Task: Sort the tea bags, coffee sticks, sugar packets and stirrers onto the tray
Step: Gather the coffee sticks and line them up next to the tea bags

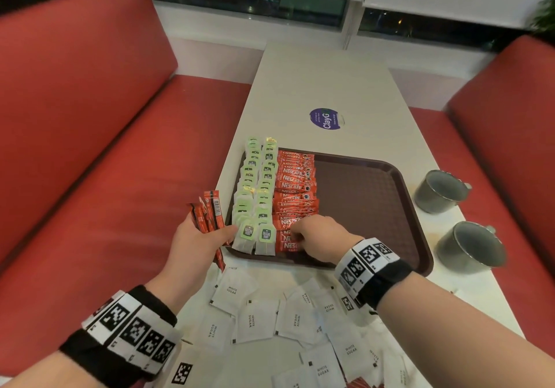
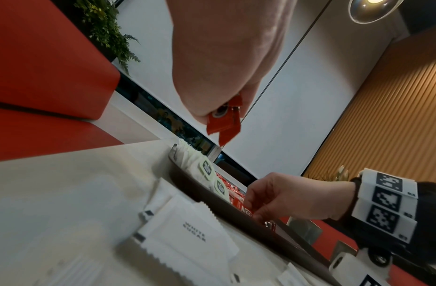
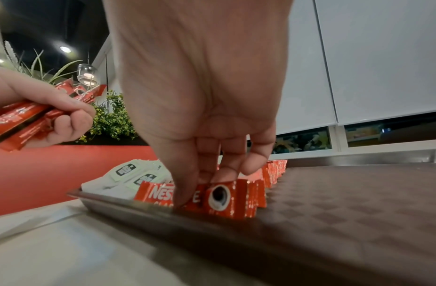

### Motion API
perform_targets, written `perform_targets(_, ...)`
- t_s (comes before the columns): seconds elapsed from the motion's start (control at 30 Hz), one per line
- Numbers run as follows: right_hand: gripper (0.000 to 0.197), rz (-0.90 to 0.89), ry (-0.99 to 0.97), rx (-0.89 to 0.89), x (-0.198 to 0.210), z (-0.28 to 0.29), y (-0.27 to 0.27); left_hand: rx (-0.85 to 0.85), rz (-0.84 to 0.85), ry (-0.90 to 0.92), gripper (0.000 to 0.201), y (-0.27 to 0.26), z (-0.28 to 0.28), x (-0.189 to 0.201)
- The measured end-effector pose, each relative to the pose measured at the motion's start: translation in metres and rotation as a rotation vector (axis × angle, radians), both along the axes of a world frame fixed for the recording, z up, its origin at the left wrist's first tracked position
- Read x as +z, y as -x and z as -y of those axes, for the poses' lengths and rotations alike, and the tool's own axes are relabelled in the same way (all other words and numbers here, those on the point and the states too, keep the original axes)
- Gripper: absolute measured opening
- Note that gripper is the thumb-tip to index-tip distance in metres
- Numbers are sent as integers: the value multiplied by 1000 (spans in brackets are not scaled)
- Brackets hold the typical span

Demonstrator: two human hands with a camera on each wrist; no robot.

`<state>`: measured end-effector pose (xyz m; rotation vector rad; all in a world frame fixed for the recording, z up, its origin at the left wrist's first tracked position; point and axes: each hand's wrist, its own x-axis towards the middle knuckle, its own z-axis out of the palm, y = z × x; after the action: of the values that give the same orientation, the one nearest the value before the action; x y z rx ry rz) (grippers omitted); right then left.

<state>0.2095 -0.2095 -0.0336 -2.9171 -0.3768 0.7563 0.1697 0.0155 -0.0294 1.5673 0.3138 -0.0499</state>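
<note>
A brown tray (image 1: 375, 195) lies on the white table. Two columns of green tea bags (image 1: 255, 195) fill its left side, and a column of red coffee sticks (image 1: 295, 189) runs beside them. My left hand (image 1: 198, 240) hovers left of the tray and grips a bundle of red coffee sticks (image 1: 210, 210) (image 2: 224, 123) (image 3: 21, 123). My right hand (image 1: 315, 237) (image 3: 204, 185) reaches to the near end of the coffee column, thumb and fingers pinching the nearest coffee stick (image 3: 219, 199) at the tray's front rim (image 3: 138, 205). White sugar packets (image 1: 255, 318) (image 2: 187, 238) lie scattered on the table in front of the tray.
Two grey metal mugs (image 1: 441, 189) (image 1: 471, 246) stand right of the tray. A purple round sticker (image 1: 326, 119) marks the table farther back. Red bench seats (image 1: 90, 147) flank the table. The tray's right half (image 1: 360, 207) is bare.
</note>
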Motion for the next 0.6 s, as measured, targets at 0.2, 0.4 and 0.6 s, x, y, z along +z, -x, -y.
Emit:
perform_targets(0.2,16,207,-302,-240,-2,13,5,17,13,-6,24,1,-5,1)
perform_targets(0.4,31,72,-254,-645,-6,32,-1,-2,-2,6,23,-1,-4,1)
perform_targets(0.6,26,-80,-436,-739,-7,27,-4,-24,15,25,24,1,5,7)
